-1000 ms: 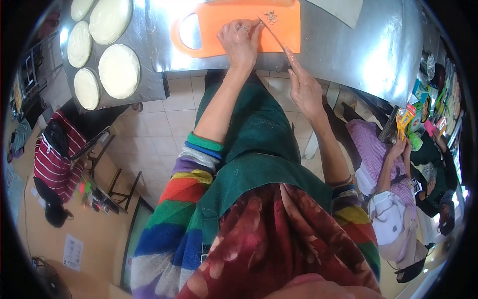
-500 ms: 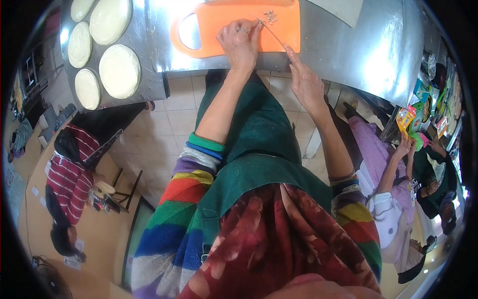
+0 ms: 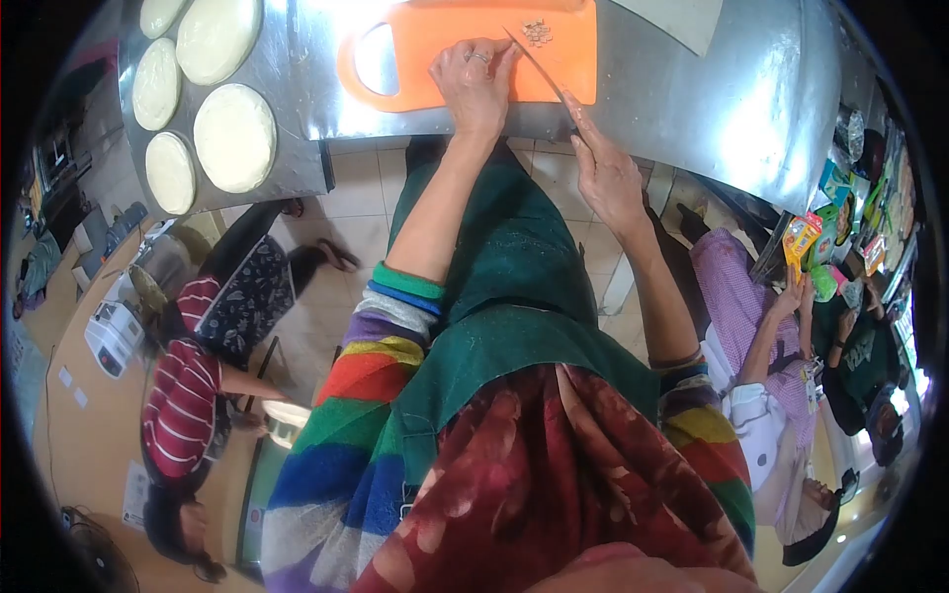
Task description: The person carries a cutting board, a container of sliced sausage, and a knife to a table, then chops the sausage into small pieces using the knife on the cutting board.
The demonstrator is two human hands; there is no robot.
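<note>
An orange cutting board [image 3: 427, 49] with a loop handle lies on the metal worktop. My left hand [image 3: 476, 87], a ring on one finger, rests on the board with its fingers curled and pressed together; what they hold, if anything, is hidden. In my right hand [image 3: 607, 173] is a knife [image 3: 542, 69], its handle in my fist and its forefinger stretched along the back. The blade slants across the board, with its tip beside my left fingertips. Small chopped brown pieces [image 3: 537, 34] form a little heap just past the blade.
Several flat pale dough rounds [image 3: 235, 138] lie on a metal tray [image 3: 297, 163] at left. A white sheet [image 3: 682, 20] sits at the far edge. One person in a striped shirt [image 3: 183, 405] is at left; others, one holding a yellow packet [image 3: 801, 237], are at right.
The knife handle has dropped slightly toward me, and my left hand stays almost in place. The person in the striped shirt has moved closer at left, carrying something pale.
</note>
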